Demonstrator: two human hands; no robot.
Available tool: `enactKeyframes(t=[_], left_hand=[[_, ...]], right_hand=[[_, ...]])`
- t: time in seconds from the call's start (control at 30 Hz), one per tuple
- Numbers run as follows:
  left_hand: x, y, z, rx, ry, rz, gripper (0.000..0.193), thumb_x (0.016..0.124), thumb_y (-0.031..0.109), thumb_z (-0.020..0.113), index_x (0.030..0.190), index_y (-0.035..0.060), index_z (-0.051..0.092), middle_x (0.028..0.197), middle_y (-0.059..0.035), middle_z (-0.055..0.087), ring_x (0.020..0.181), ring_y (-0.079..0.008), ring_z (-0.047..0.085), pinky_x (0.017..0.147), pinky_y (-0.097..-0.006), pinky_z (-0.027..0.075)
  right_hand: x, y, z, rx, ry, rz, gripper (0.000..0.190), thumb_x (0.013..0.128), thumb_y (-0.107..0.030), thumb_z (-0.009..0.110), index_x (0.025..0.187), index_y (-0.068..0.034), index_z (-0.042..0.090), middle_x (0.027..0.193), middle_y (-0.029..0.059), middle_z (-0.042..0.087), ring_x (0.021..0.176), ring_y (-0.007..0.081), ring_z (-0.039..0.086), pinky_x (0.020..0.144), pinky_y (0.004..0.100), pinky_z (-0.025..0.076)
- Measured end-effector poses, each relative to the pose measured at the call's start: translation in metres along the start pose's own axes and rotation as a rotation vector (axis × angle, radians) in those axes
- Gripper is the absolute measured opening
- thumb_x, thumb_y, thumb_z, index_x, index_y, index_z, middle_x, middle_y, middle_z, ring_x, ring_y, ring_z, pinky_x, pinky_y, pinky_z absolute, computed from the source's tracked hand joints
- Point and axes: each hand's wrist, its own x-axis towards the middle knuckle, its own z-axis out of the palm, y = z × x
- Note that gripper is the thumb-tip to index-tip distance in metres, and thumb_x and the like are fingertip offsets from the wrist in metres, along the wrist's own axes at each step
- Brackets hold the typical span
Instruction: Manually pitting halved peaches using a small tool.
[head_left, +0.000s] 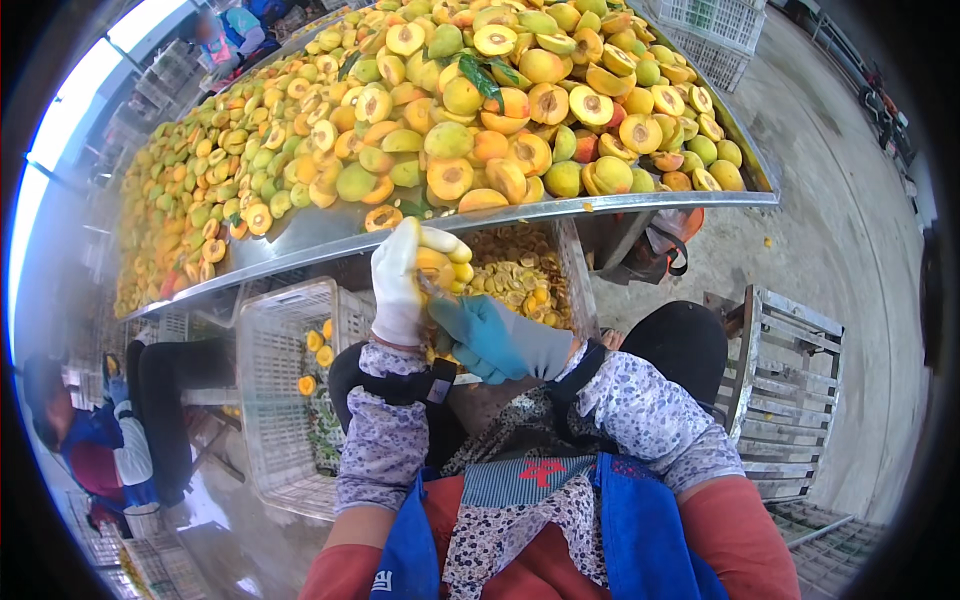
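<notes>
In a white glove with yellow-stained fingertips, my left hand (396, 289) holds a yellow peach half (433, 264) just below the table's front edge. My right hand (499, 337), in a grey glove with a blue coating, is closed around a small tool whose handle is hidden. A short metal part of this tool (427, 285) shows against the fruit; its exact shape is blurred. Beneath both hands, a crate (577, 274) holds many yellow fruit scraps (517, 274). Beyond them, halved peaches (450, 178) and leaves are heaped on the metal-edged table (300, 259).
A white plastic crate (262, 397) with several peach halves and leaves stands to my left. A slatted rack (795, 397) is at my right. Another person (97, 450) sits at far left, and one more (229, 37) is behind the table. Stacked crates (709, 41) stand back right.
</notes>
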Motion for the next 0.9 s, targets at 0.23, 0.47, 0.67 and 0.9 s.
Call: enactKeyframes(t=[0.23, 0.47, 0.67, 0.9], left_hand=[[0.002, -0.001, 0.003, 0.039, -0.055, -0.037, 0.051, 0.101, 0.038, 0.042, 0.084, -0.0043, 0.066, 0.077, -0.0157, 0.068, 0.060, -0.0229, 0.064, 0.061, -0.0317, 0.052], [-0.005, -0.012, 0.028, 0.118, 0.094, 0.505, 0.053, 0.103, 0.037, 0.036, 0.087, -0.0047, 0.066, 0.079, -0.0159, 0.069, 0.065, -0.0214, 0.066, 0.063, -0.0313, 0.052], [-0.001, -0.017, 0.019, -0.517, -0.091, -0.010, 0.047, 0.101, 0.042, 0.038, 0.084, 0.0040, 0.060, 0.078, -0.0158, 0.063, 0.061, -0.0256, 0.060, 0.057, -0.0347, 0.050], [0.012, -0.014, 0.001, -0.667, 0.055, -0.093, 0.044, 0.099, 0.047, 0.041, 0.087, 0.0081, 0.058, 0.080, -0.0126, 0.061, 0.066, -0.0265, 0.058, 0.056, -0.0388, 0.048]], right_hand=[[-0.003, 0.001, -0.004, -0.042, 0.090, 0.000, 0.057, 0.098, -0.058, 0.041, 0.077, -0.008, 0.059, 0.056, -0.0036, 0.046, 0.044, 0.0068, 0.043, 0.041, 0.0214, 0.034], [-0.006, -0.008, -0.015, 0.495, -0.133, 0.600, 0.057, 0.099, -0.056, 0.039, 0.079, -0.007, 0.059, 0.057, -0.0007, 0.048, 0.045, 0.0089, 0.046, 0.041, 0.0225, 0.038], [-0.006, -0.019, -0.019, 0.237, -0.107, 0.320, 0.055, 0.098, -0.056, 0.042, 0.079, -0.007, 0.059, 0.056, -0.0017, 0.046, 0.043, 0.0079, 0.041, 0.039, 0.0239, 0.031], [-0.006, -0.011, -0.020, 0.043, -0.157, 0.139, 0.052, 0.097, -0.053, 0.046, 0.082, -0.006, 0.062, 0.058, 0.0055, 0.054, 0.048, 0.0180, 0.054, 0.045, 0.0316, 0.041]])
